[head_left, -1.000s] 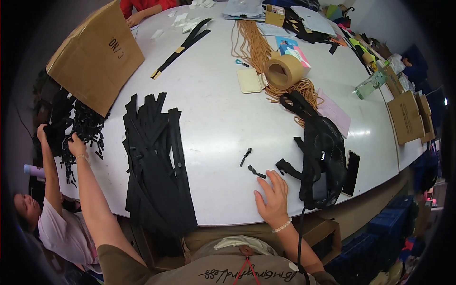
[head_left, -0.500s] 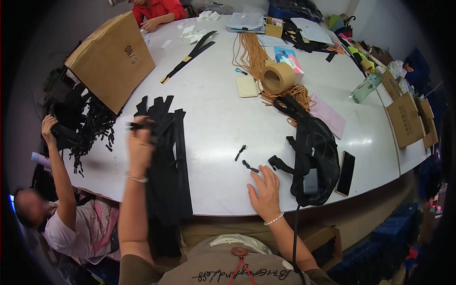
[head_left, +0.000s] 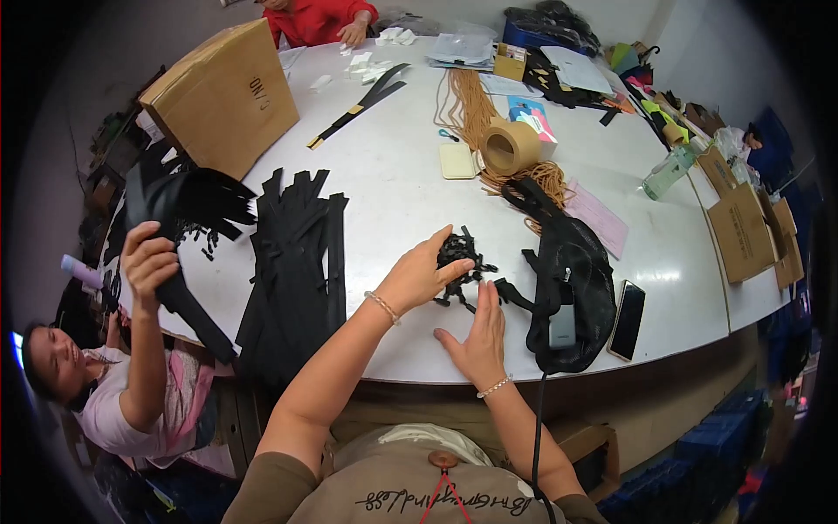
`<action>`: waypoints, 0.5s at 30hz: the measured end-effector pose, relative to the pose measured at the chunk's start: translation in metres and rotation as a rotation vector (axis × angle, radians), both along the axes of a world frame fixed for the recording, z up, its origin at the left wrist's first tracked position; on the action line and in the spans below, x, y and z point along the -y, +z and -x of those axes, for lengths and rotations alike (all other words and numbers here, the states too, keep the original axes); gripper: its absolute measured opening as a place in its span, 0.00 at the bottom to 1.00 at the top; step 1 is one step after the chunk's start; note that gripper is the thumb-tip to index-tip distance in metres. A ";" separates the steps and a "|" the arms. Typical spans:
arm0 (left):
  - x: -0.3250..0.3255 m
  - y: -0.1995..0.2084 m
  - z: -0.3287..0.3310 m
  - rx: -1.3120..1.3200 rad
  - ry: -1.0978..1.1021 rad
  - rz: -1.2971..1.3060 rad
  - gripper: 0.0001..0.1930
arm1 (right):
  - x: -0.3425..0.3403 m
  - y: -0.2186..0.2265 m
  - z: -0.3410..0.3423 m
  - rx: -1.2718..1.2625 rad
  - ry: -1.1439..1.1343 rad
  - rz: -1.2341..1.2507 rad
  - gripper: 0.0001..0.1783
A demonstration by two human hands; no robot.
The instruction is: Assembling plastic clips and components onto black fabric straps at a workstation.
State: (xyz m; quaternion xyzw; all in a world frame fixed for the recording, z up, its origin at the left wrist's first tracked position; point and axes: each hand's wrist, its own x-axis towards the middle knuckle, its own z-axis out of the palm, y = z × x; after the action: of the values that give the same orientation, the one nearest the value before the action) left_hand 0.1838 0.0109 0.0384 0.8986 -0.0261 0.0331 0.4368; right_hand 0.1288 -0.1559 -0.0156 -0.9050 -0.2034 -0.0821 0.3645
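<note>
A small heap of black pieces that look like zipper sliders lies on the white table in front of me. My left hand rests against the heap's left side, thumb and fingers apart around some pieces. Just below the heap is my right hand, open, its fingers stretched toward the nearest loose pieces and its palm holding nothing. To the left of my left forearm, long black strips lie in a thick layer and hang over the near edge. A black mesh bag with a grey device in it lies right of my right hand.
At left a co-worker's hand holds up a bundle of black strips. A cardboard box stands tilted behind. Farther back are a tape roll, tan cords and a red-sleeved person. A phone lies right of the bag.
My left hand has swung from above the black strips to the table's middle, where a heap now surrounds the loose pieces. The co-worker at left has brought a strip bundle forward.
</note>
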 end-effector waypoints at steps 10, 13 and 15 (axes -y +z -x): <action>-0.028 0.089 0.118 0.421 0.017 0.019 0.17 | -0.035 0.004 -0.054 0.277 0.208 0.274 0.26; -0.074 0.117 0.177 0.810 0.163 -0.343 0.20 | -0.044 0.011 -0.052 0.285 0.194 0.269 0.27; -0.075 0.127 0.199 0.652 0.742 0.129 0.26 | -0.054 0.032 -0.039 0.295 0.255 0.122 0.27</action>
State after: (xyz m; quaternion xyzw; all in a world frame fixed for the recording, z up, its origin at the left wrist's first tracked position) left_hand -0.0155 0.0862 0.1656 0.7613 0.1623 0.4671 0.4194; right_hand 0.1682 -0.1023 0.0160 -0.8707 -0.3718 -0.1544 0.2826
